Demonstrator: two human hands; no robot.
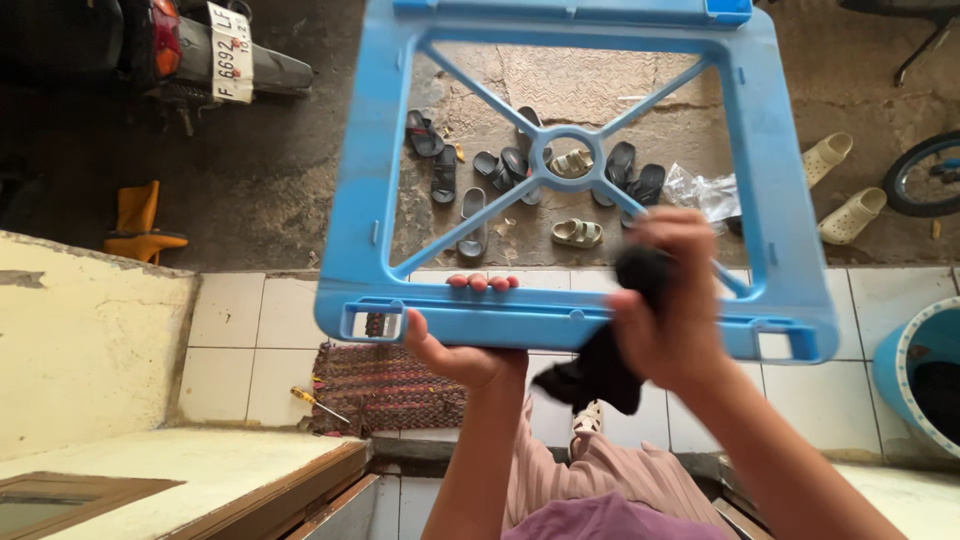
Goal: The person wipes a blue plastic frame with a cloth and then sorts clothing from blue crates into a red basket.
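Left grip [462,345] under frame [560,318]; cloth [610,350] beside.

We're at a home's front step: sandals [520,170] on concrete yard, doormat [385,385] on tiled porch, scooter [190,50] & bike wheel [925,175] parked nearby.

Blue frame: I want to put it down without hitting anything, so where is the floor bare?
Bare white tiles lie between the cream wall and the woven mat; a screwdriver lies by the mat's left edge. The concrete beyond is crowded with sandals. The left hand grips the blue frame; the right hand holds a black cloth.
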